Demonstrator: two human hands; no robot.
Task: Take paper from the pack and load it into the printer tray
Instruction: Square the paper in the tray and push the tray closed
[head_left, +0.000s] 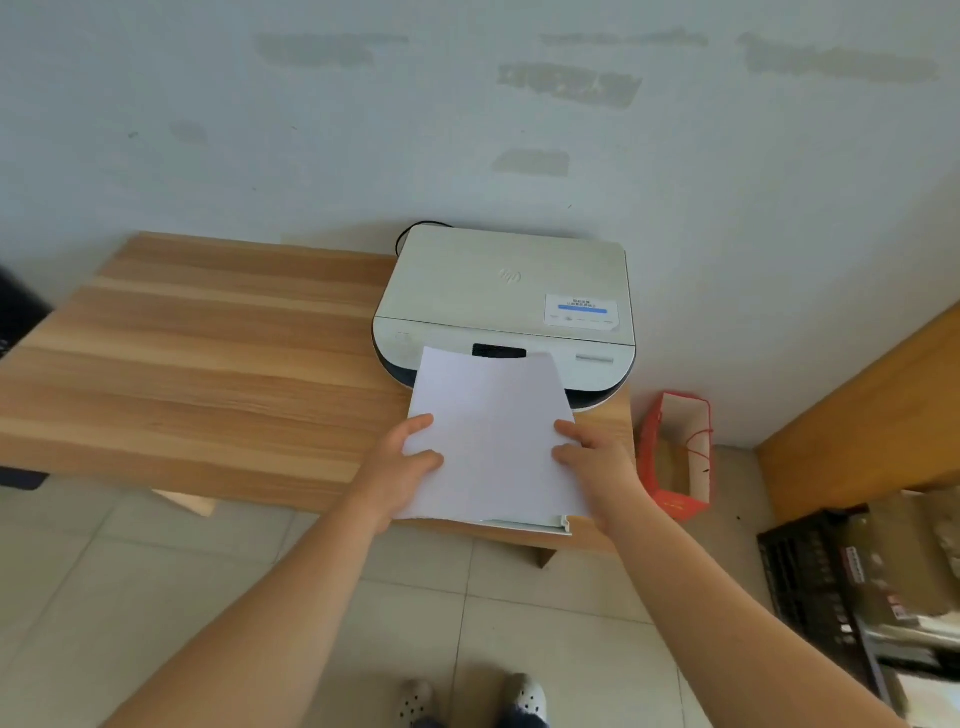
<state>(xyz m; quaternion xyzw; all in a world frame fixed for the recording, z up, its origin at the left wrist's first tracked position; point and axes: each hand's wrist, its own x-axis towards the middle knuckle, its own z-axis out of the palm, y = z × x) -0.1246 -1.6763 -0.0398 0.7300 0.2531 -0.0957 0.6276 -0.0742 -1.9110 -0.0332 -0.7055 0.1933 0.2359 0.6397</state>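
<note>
A white printer (506, 291) sits at the right end of a wooden table (208, 364), against the wall. A stack of white paper (493, 436) is held over the printer's front, its far edge overlapping the control panel. My left hand (402, 467) grips the stack's left side, thumb on top. My right hand (597, 462) grips the right side. Under the paper's near edge a pulled-out white tray (540, 526) shows, reaching past the table's front edge. The paper pack is not in view.
A red paper bag (675, 457) stands on the floor right of the table. A wooden panel (857, 415) and a dark crate (821, 582) with boxes lie at the right. The floor is tiled; my feet (472, 699) are below.
</note>
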